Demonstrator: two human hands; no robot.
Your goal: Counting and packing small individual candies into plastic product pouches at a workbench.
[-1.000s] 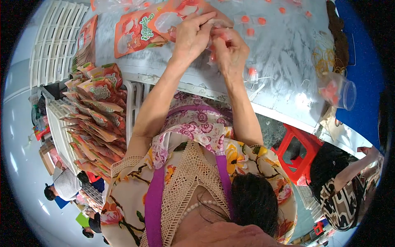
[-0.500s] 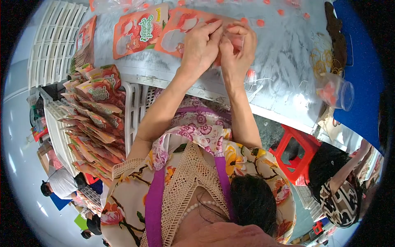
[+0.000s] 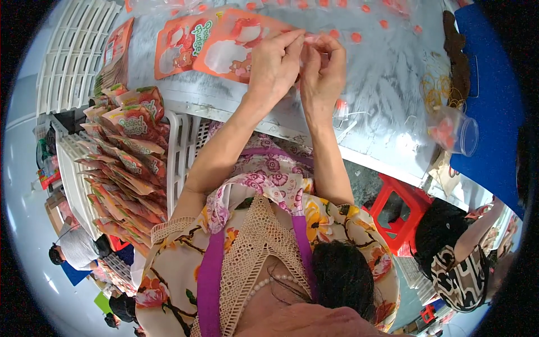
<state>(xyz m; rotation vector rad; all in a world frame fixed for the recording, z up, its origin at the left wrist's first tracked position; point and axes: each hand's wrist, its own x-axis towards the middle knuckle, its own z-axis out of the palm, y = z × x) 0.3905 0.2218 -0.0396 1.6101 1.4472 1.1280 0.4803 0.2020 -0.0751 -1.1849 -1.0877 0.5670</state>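
Note:
An orange pouch (image 3: 227,50) with a clear window and a bear picture lies on the table, partly over a second like pouch (image 3: 175,48). My left hand (image 3: 275,62) rests over the upper pouch's right part, its thumb and fingers pinched at that end. Close beside it, my right hand (image 3: 324,70) is closed too, fingers bent and pinching at the same end, where a bit of orange-pink shows. The fingers hide most of what lies between them. Small red pieces (image 3: 356,37) are scattered beyond and right of my hands.
Filled pouches (image 3: 132,157) stand packed in a white crate (image 3: 177,151) at my left. A pouch stack (image 3: 117,56) lies by a white rack (image 3: 76,50). Rightward are rubber bands (image 3: 435,84), a clear cup (image 3: 463,135), a red stool (image 3: 401,210) and another person (image 3: 463,264).
The upper pouch has slid left and now covers more of the second pouch. My right hand's fingers have drawn in closer to my left hand.

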